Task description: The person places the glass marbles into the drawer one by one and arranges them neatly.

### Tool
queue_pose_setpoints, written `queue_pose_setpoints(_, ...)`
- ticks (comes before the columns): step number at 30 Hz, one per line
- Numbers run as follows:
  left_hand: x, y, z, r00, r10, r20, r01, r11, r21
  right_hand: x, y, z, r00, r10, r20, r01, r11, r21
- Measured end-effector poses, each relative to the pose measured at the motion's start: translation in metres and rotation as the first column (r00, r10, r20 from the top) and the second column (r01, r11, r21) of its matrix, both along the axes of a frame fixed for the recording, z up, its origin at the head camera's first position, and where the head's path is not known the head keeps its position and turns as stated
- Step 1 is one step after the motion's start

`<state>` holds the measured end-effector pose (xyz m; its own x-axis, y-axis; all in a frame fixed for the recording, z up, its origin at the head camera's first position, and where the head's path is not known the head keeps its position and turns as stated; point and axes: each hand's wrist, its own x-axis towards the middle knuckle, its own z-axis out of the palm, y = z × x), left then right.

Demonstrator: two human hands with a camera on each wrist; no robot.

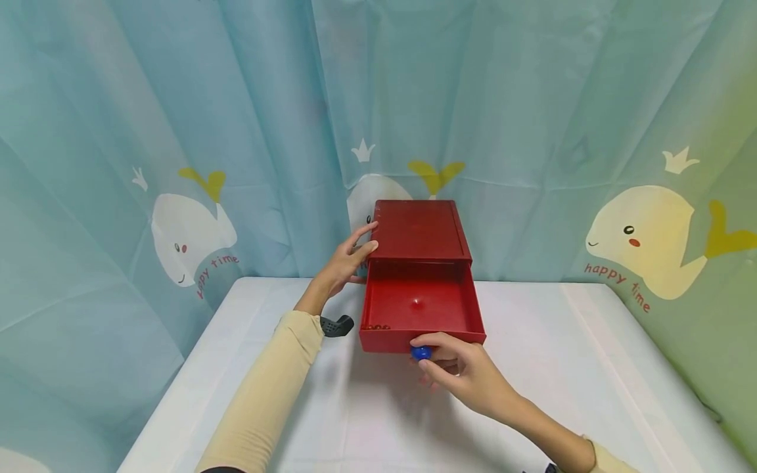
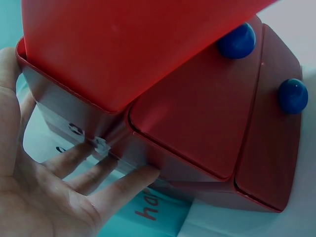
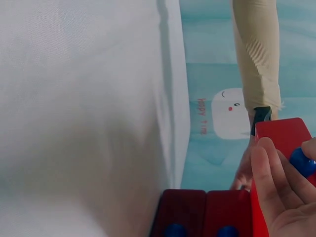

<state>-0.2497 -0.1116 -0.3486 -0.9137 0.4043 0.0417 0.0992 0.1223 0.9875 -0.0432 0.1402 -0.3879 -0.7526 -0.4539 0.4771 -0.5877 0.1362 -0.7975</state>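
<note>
While our right hand (image 1: 467, 371) pinches the blue knob (image 1: 421, 353) of the pulled-out top drawer (image 1: 420, 309), our left hand (image 1: 349, 259) lies flat-fingered on the red drawer cabinet (image 1: 421, 230) on the counter (image 1: 591, 368); we keep it braced and move the drawer straight.

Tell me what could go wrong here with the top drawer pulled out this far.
The top drawer looks pulled far out by its blue knob, pinched in the right hand; a further pull might slip it free of the red cabinet. Only the left hand, resting against the cabinet's side, steadies it, so the cabinet could slide or tip forward. The small beads in the drawer's front corner might spill.
</note>
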Motion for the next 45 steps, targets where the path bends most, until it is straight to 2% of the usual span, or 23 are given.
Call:
queue_pose_setpoints(11,0.001,-0.001,0.001,1.0,-0.001,0.01,0.001,1.0,0.006,-0.009,0.002,-0.002,1.0,-0.011,-0.027,0.011,1.0,0.0)
queue_pose_setpoints(36,-0.001,-0.002,-0.001,1.0,-0.002,0.025,0.001,1.0,0.004,-0.045,0.007,0.002,0.999,-0.041,0.023,0.04,0.999,0.021)
queue_pose_setpoints(45,-0.001,0.0,-0.001,0.999,0.006,0.031,-0.006,1.0,0.009,-0.07,0.012,0.002,0.997,-0.057,0.054,0.057,0.998,0.001)
